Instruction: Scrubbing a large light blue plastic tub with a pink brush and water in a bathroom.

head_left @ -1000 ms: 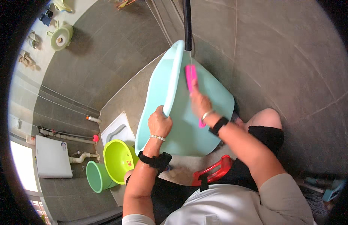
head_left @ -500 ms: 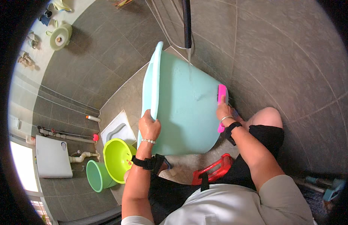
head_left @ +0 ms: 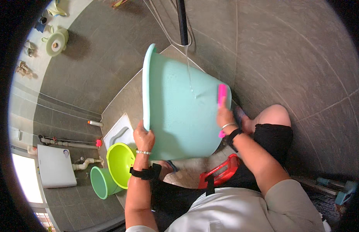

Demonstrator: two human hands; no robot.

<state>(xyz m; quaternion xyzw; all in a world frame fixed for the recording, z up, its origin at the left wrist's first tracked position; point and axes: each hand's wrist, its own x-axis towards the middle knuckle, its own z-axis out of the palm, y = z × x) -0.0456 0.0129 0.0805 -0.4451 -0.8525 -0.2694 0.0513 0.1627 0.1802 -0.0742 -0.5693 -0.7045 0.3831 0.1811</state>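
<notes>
A large pale turquoise tub (head_left: 179, 116) lies tipped on its side in front of me, its rim toward the left. My left hand (head_left: 144, 138) is closed around that rim near its lower end. In my right hand (head_left: 225, 118) is a pink scrub brush (head_left: 222, 94), its head against the outer side of the tub near the base at the right. The brush handle sticks out below the wrist. From a black spout (head_left: 182, 27) above, a thin stream of water falls onto the tub's side. My right fingers are slightly smeared by motion.
At the left stand a lime-green basin (head_left: 119, 164) and a green bucket (head_left: 100, 181), near a white squat toilet (head_left: 119, 131). A red plastic stool (head_left: 222, 172) is beneath me. Grey tiled walls rise close at the right and behind the tub. A white cistern (head_left: 57, 166) hangs at the left.
The tub, with my left hand on its rim, has shifted a little left in view. My right hand and the brush have moved slightly left. The water stream now lands farther down the tub's side.
</notes>
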